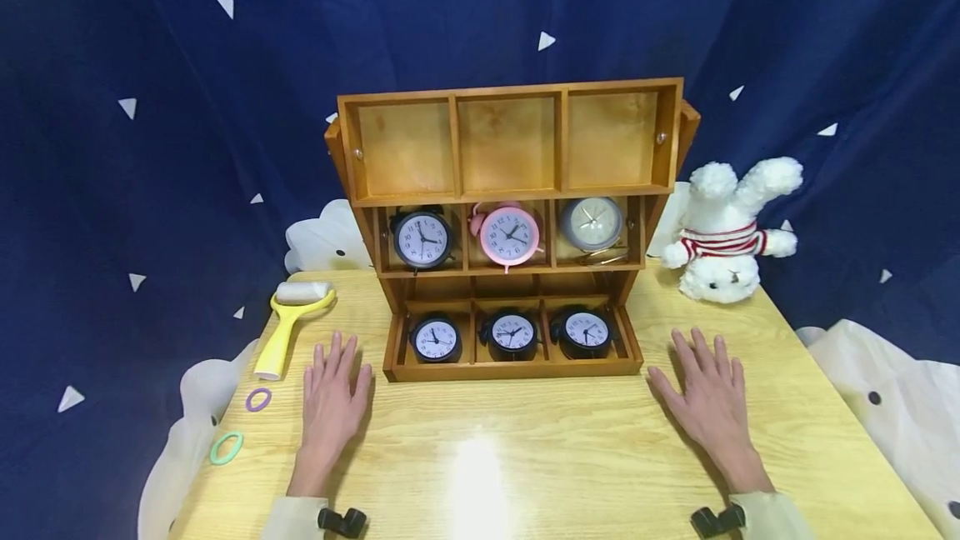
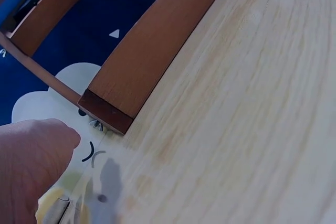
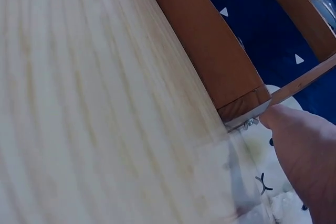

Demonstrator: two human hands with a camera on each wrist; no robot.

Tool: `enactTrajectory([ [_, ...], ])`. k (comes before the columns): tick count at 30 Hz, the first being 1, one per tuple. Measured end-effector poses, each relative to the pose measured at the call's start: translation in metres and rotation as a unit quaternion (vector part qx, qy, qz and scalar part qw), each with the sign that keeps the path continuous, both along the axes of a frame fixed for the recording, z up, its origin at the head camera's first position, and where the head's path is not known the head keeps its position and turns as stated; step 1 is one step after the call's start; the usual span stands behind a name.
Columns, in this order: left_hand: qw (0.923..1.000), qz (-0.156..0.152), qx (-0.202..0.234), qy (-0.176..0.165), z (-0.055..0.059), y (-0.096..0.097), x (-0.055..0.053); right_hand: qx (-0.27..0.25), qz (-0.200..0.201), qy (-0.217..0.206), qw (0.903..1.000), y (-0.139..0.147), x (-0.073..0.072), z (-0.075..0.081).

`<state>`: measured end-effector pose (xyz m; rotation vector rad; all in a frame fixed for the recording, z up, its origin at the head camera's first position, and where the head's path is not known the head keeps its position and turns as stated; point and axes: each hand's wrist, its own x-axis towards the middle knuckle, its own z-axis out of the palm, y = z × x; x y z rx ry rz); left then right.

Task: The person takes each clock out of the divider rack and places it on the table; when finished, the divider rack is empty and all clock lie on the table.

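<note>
My left hand (image 1: 335, 398) lies palm down with its fingers stretched out, left of a three-tier wooden rack (image 1: 517, 370). Right of the rack my right hand (image 1: 705, 394) rests in the same way, fingers spread. Neither hand holds anything. Three black alarm clocks stand in the bottom tier, one per compartment, among them the middle clock (image 1: 512, 333). In the second tier are a black alarm clock (image 1: 422, 239), a pink alarm clock (image 1: 509, 235) and a grey round clock (image 1: 592, 224). The top tier's three compartments hold nothing. Each wrist view shows a thumb near the rack's front corner.
A yellow lint roller (image 1: 277, 344) lies at the table's left, above a purple ring (image 1: 258, 399) and a green ring (image 1: 226, 447). At the back right a white plush toy (image 1: 722, 244) in a striped top lies head toward me. A dark blue curtain (image 1: 480, 32) hangs behind.
</note>
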<state>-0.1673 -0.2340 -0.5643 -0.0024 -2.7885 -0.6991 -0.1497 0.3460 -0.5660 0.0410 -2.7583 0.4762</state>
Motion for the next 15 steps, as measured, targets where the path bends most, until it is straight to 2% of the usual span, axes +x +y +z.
enactTrajectory([
  [4, 1.0000, -0.001, 0.004, -0.006, 0.001, -0.001, 0.000, 0.002, 0.006, 0.009, 0.9999, -0.004, -0.004, 0.008],
  [8, 0.9999, -0.004, 0.008, -0.006, 0.003, -0.001, 0.000, 0.003, 0.012, 0.030, 0.9995, -0.007, -0.007, 0.022],
  [12, 0.9999, -0.006, 0.014, 0.000, 0.005, 0.000, -0.001, -0.002, 0.016, 0.064, 0.9979, -0.013, -0.013, 0.046],
  [15, 0.9991, -0.012, 0.041, 0.008, 0.007, 0.004, -0.003, -0.013, 0.021, 0.102, 0.9945, -0.019, -0.021, 0.068],
])
